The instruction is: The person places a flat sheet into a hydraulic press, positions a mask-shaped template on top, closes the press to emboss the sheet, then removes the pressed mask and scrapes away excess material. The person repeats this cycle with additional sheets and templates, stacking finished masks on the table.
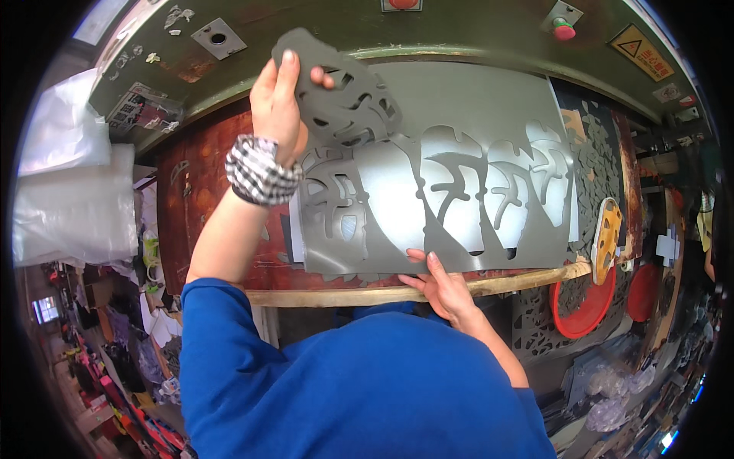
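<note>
A grey sole-shaped sheet piece [348, 99] with many curved cut-outs is in my left hand [277, 103], raised over the far left of the work surface. The thumb lies on its face, and a fingertip shows through one of its openings. Below it lies a large grey sheet [497, 256], its row of sole-shaped openings showing a shiny pale surface. Patterned grey pieces remain inside some openings. At the sheet's near edge is my right hand [446, 289], fingers apart and thumb pointing up, with nothing visible in its grasp. Whether its fingertips press on the sheet is unclear.
A wooden strip [344, 296] borders the reddish worktable [206, 222]. A green machine beam [298, 15] with a red button [563, 30] spans the far side. Grey scraps [600, 153] and a yellow-and-white sole-shaped object [607, 237] lie right, above a red basin [566, 325].
</note>
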Demonstrator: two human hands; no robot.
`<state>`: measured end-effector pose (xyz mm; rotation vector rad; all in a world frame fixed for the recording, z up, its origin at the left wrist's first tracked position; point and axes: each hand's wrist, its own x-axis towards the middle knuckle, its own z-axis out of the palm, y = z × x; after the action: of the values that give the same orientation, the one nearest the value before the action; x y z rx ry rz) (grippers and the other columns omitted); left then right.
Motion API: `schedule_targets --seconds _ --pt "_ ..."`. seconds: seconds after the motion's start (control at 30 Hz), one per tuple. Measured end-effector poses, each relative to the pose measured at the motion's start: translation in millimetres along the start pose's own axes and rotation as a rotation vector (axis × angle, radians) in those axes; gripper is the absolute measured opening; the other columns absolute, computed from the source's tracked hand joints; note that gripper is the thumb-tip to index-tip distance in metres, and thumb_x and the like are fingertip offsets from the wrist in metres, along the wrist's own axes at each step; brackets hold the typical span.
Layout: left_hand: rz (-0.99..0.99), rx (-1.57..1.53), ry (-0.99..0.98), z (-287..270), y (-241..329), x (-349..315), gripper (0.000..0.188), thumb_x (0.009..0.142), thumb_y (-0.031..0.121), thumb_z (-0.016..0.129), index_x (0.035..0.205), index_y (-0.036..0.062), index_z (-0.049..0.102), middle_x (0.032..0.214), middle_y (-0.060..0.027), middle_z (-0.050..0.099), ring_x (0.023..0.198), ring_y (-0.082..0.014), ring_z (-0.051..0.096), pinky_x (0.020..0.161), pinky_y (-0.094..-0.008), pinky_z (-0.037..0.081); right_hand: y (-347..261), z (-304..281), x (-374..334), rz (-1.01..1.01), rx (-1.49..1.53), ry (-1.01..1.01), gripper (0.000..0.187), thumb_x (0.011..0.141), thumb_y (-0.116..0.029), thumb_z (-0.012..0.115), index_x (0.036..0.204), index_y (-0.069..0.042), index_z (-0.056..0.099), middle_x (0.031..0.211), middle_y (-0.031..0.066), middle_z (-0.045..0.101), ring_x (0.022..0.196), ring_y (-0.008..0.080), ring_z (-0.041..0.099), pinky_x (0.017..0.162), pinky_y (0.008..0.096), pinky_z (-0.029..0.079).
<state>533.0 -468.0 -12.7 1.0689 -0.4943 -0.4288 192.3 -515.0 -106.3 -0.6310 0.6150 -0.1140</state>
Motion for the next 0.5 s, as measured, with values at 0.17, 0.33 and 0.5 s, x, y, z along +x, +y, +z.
schedule_targets --seconds 0.17,0.33,0.5 --pt "0.252 0.079 0.395 -13.0 73.4 63.8 0.025 0.101 0.024 0.047 0.094 0.0013 0.054 0.083 -0.011 0.063 0.072 -0.0169 0.059 0.072 -0.0311 0.05 10.3 -19.1 -6.1 0.186 0.106 0.066 0.035 0.104 -0.025 0.04 0.13 -0.002 0.043 0.127 0.015 0.051 0.117 0.028 0.052 0.101 0.0454 0.045" --pt "0.494 0.285 0.124 -19.3 148.8 65.5 0.033 0.104 0.026 0.039 0.103 -0.0045 0.052 0.103 -0.016 0.061 0.092 -0.026 0.061 0.089 -0.0429 0.049 9.4 -18.3 -19.1 0.144 -0.114 -0.026 0.046 0.102 -0.026 0.047 0.138 0.001 0.04 0.128 0.0138 0.051 0.118 0.0241 0.052 0.102 0.0381 0.043" --pt "0.499 0.729 -0.102 -26.9 92.2 -19.9 0.014 0.097 0.009 0.046 0.095 0.0009 0.057 0.099 -0.0155 0.067 0.078 -0.0184 0.064 0.078 -0.033 0.052 6.5 4.6 -2.6 0.459 -0.615 -0.33 0.066 0.093 -0.043 0.06 0.14 0.0 0.042 0.127 0.0119 0.055 0.118 0.0185 0.051 0.101 0.0289 0.041"
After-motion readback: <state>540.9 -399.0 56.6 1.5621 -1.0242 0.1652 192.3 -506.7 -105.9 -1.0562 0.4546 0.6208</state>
